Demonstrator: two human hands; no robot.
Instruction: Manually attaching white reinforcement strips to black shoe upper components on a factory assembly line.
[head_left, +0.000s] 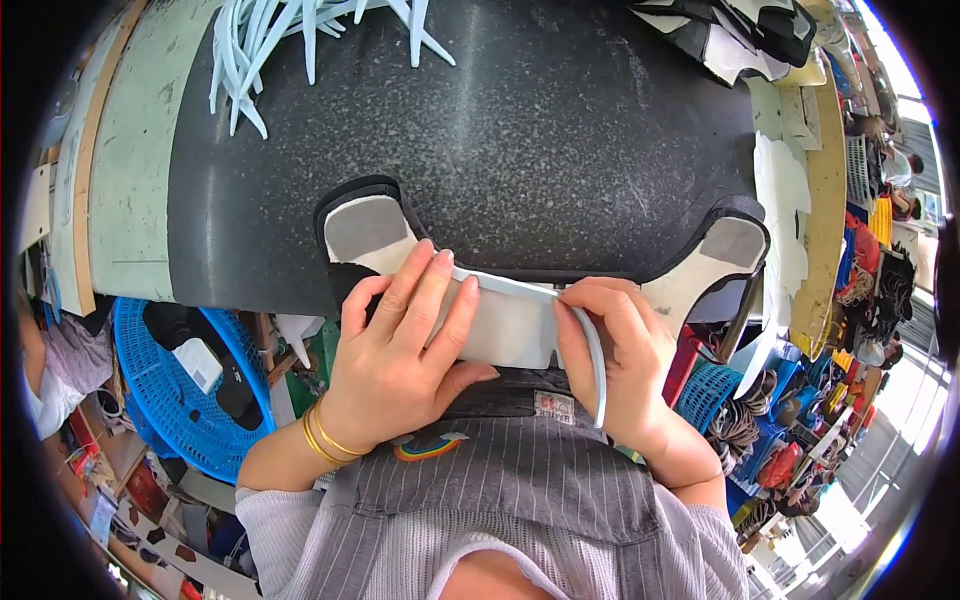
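A shaped black-edged piece with white and grey facing [690,280] lies at the table's near edge, one rounded grey-tipped arm out to each side. Across its middle, a light grey panel [505,335] shows between my hands. A thin pale blue strip [510,286] runs along the panel's upper edge. My left hand [395,375] lies over the panel's left part, fingers stretched and spread, fingertips at the strip's left end. My right hand [630,360] pinches the strip between thumb and fingers, and its loose end curves down over the hand.
More pale blue strips [270,45] hang in a bunch at the far left of the dark speckled tabletop [500,150]. Black and white cut pieces [735,40] are stacked at the far right. A blue basket [180,420] holding dark pieces stands at the left, below the table edge.
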